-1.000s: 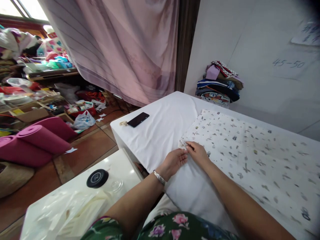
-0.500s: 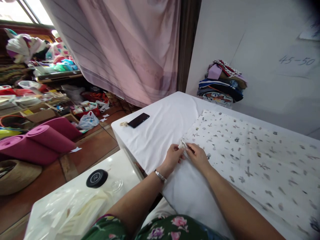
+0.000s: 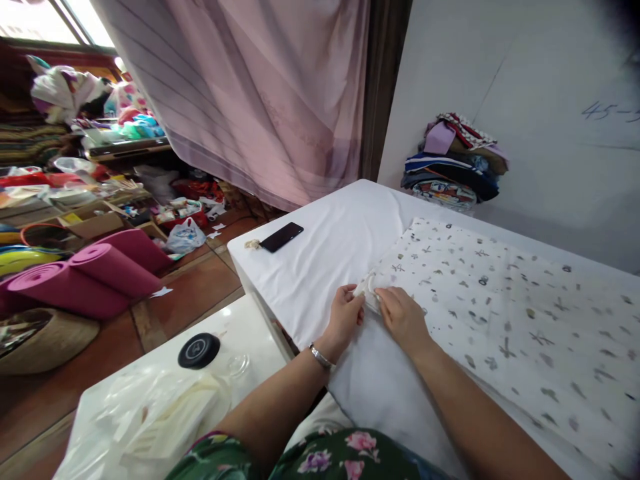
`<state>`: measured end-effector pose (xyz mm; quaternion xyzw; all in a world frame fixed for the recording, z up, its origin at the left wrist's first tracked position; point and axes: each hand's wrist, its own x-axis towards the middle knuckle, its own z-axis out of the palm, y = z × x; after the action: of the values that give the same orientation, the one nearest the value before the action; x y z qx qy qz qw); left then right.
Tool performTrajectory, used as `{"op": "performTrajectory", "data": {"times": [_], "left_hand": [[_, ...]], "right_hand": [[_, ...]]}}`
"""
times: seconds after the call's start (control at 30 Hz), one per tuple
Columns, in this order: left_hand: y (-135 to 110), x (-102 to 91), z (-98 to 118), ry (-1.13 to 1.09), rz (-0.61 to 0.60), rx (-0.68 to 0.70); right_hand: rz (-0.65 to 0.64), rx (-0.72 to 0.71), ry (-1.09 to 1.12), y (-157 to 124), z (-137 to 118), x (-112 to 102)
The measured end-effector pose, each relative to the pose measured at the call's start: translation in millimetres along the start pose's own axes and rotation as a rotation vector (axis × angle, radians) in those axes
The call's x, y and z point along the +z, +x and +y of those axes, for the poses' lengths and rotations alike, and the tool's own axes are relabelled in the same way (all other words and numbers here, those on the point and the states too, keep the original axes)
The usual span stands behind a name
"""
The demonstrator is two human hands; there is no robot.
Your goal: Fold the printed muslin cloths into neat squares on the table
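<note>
Printed cloth [image 3: 500,300] corner between both hands

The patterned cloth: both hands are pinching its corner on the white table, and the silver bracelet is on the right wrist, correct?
Not quite. The silver bracelet is on the left wrist, not the right, as the head view shows. The rest stands: the left hand and the right hand both pinch the corner of the patterned cloth on the white table.

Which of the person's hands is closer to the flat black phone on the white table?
Left. The left hand is right of the flat black phone; the right hand is farther right. Both meet at a corner of the speckled white fabric.
</note>
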<state>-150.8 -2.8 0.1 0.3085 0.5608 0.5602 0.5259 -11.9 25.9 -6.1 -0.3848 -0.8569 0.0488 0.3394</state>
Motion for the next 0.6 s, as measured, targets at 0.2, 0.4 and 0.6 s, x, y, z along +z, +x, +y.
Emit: {"op": "performTrajectory", "data": {"times": [0.2,0.4,0.6], "left_hand": [[0,0.5,-4,0.031,-0.020,0.055],[2,0.8,-8,0.002,-0.046,0.080],[2,0.9,-9,0.002,-0.023,0.062]], "right_hand": [[-0.051,0.013,0.088,0,-1,8],[-0.054,0.068,0.161,0,-2,10],[-0.065,0.162,0.289,0,3,12]]}}
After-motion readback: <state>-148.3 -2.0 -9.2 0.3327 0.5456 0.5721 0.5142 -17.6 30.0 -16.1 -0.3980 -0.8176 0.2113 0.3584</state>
